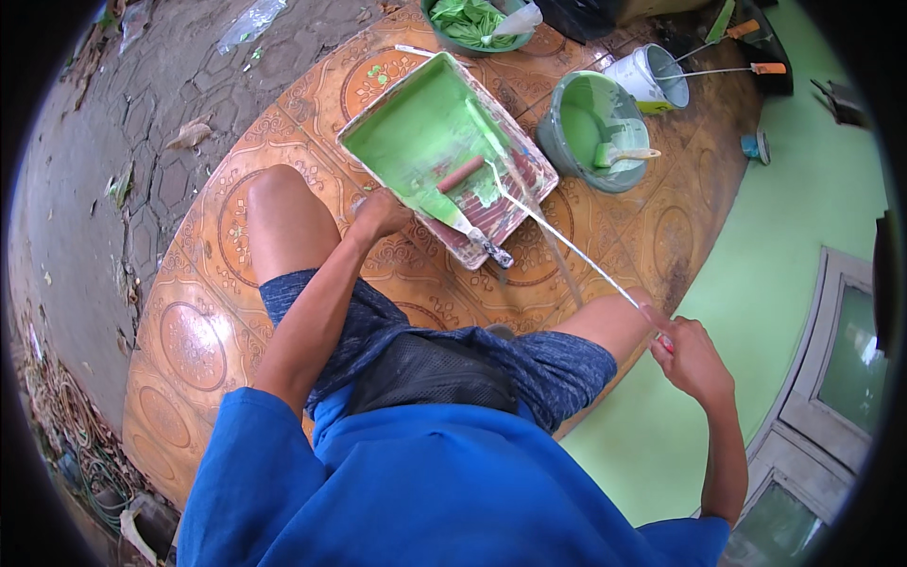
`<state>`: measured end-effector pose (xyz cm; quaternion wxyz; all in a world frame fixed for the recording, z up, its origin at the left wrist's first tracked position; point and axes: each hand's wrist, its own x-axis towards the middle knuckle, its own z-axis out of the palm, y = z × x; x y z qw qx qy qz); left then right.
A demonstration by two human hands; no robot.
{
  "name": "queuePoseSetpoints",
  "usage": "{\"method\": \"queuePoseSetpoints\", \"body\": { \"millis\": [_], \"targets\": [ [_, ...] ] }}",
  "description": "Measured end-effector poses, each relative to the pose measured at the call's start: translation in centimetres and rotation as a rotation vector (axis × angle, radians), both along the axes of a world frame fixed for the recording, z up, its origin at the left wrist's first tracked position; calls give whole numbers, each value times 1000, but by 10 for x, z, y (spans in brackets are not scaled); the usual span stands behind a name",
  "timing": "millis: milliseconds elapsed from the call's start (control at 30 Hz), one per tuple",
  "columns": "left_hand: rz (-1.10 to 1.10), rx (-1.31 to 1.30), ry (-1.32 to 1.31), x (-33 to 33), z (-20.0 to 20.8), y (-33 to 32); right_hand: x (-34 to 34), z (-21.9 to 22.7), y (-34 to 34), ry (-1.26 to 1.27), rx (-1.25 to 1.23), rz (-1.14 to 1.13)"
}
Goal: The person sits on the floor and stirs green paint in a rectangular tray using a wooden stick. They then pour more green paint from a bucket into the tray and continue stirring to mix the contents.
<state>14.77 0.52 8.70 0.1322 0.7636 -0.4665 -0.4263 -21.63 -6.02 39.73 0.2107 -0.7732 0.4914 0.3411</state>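
A rectangular paint tray (402,128), coated in light green paint, lies on the tiles beyond my knees. My left hand (383,214) is closed on its left near edge, the fingertips partly hidden. With my right hand (694,359) I grip the reddish handle of a paint roller (460,176); its long thin rod reaches left into the tray. The brownish sleeve rests over the tray's ribbed part. Beside it a green-smeared brush or scraper (450,212) lies across the near edge, its dark, paint-spotted handle sticking out. A pale blurred streak crosses the tray's right side.
Right of the tray stands a bucket of green paint (578,109) with a brush (624,154) on its rim. Behind are a white bucket (652,77) with long-handled tools and a basin (477,24) of green material. A green wall (794,198) borders the right; paving (161,132) lies left.
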Motion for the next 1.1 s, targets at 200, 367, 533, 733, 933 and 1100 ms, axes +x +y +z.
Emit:
{"method": "queuePoseSetpoints", "body": {
  "millis": [200, 367, 533, 733, 933, 1100],
  "targets": [
    [-60, -36, -8, 3, -35, 0, 14, -5, 0, -131, -82, 63],
    [-52, -4, -7, 0, -29, 1, 19, 18, -8, 5, -22, 47],
    [-85, 20, 1, -1, -32, -10, 30, -2, -11, -96, -73, 70],
    [-115, -66, 7, 2, -29, -1, 31, 20, -14, 41, -27, 4],
    [-167, -41, 4, -1, -13, -8, 35, 14, -12, -45, -75, 19],
    [-82, -64, 29, 1, -11, -1, 31, 16, -13, 16, -75, 37]
  ]
}}
